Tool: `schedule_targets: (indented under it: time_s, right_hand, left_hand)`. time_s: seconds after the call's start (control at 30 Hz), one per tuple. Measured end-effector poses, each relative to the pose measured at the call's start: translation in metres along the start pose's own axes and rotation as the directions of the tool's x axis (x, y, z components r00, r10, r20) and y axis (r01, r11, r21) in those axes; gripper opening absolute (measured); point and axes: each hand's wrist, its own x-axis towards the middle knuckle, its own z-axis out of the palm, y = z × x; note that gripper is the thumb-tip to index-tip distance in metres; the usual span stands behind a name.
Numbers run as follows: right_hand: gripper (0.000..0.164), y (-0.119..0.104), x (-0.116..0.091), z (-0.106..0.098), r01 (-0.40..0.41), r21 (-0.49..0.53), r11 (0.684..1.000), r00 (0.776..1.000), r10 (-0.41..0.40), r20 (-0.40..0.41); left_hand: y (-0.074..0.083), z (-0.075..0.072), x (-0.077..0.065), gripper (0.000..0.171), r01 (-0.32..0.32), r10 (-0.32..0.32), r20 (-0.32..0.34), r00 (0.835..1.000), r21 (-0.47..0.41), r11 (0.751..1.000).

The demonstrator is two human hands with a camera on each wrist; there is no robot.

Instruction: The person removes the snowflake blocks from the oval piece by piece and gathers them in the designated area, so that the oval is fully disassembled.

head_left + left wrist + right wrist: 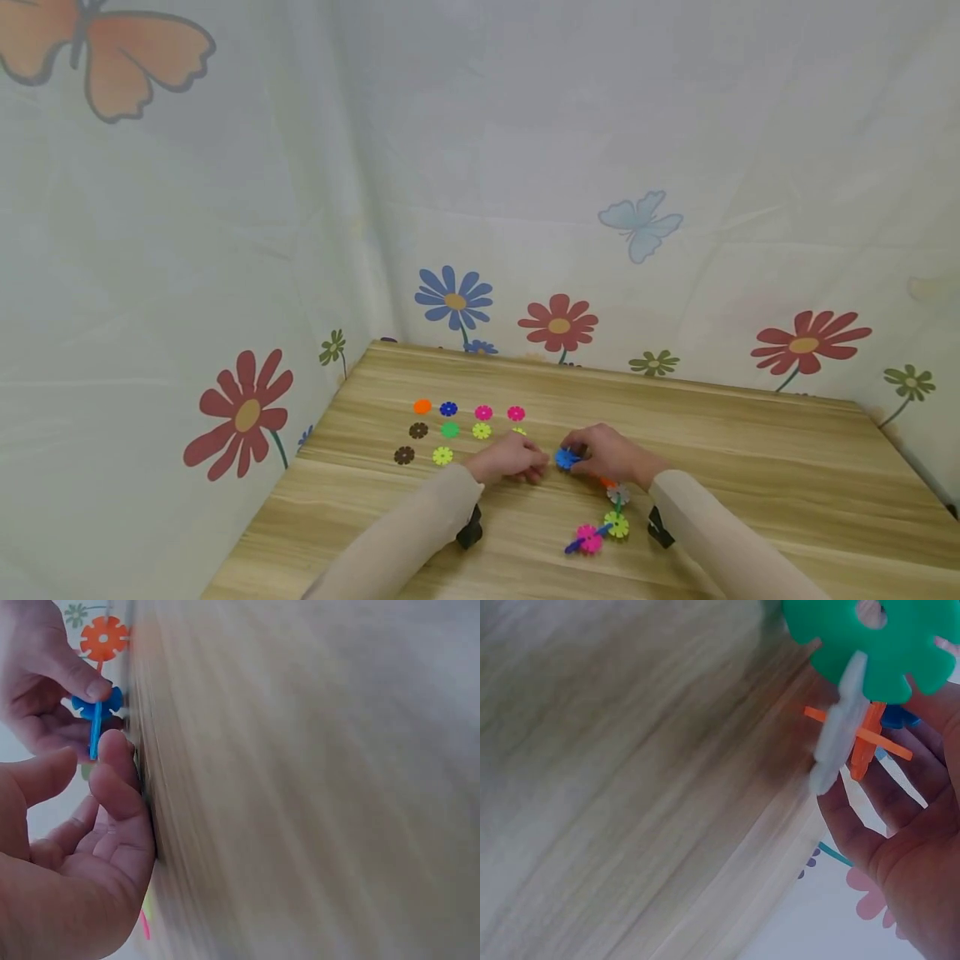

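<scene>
My right hand (611, 454) pinches a blue slotted flower disc (112, 705) between thumb and fingers, at one end of a chain of interlocked discs. In the left wrist view a second blue disc (95, 735), seen edge-on, crosses it, and an orange disc (104, 638) follows behind. A whitish disc (838, 727) and a green disc (885, 660) come further along in the right wrist view. The chain curves toward me through a yellow-green disc (617, 525) and a pink disc (588, 539). My left hand (513, 458) holds nothing, its fingers loosely bent close to the blue pieces.
Loose discs lie in rows left of my hands, among them an orange one (422, 407), a dark blue one (448, 409), a green one (450, 430) and a brown one (404, 455). Printed curtains (525, 167) stand behind and left of the wooden table (750, 467).
</scene>
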Motion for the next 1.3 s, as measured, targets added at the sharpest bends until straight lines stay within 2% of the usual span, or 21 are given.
schedule_targets:
  time_s: [0.27, 0.53, 0.73, 0.97, 1.3]
  right_hand:
    - [0.026, 0.001, 0.001, 0.002, 0.028, 0.012, 1.000, 1.000, -0.028, -0.003]
    - [0.026, 0.001, 0.000, 0.003, 0.034, 0.001, 0.999, 0.999, -0.034, -0.008]
    - [0.028, 0.002, -0.003, 0.002, 0.036, 0.001, 0.999, 0.999, -0.036, -0.015]
    - [0.031, 0.004, -0.009, 0.002, 0.051, 0.006, 0.999, 0.998, -0.051, -0.037]
    - [0.032, 0.005, -0.014, -0.002, 0.036, -0.012, 0.999, 0.999, -0.036, -0.013]
  left_hand:
    - [0.005, 0.009, 0.009, 0.024, 0.017, -0.016, 0.020, 1.000, -0.064, 0.998]
    - [0.010, 0.015, 0.011, 0.018, 0.035, -0.035, -0.016, 0.999, -0.003, 0.999]
    - [0.009, 0.014, 0.011, 0.018, 0.034, -0.034, -0.015, 0.999, 0.006, 0.999]
    - [0.005, 0.011, 0.011, 0.017, 0.024, -0.024, -0.016, 1.000, -0.040, 0.999]
    - [0.004, 0.007, 0.006, 0.017, 0.042, -0.043, -0.016, 0.999, -0.057, 0.998]
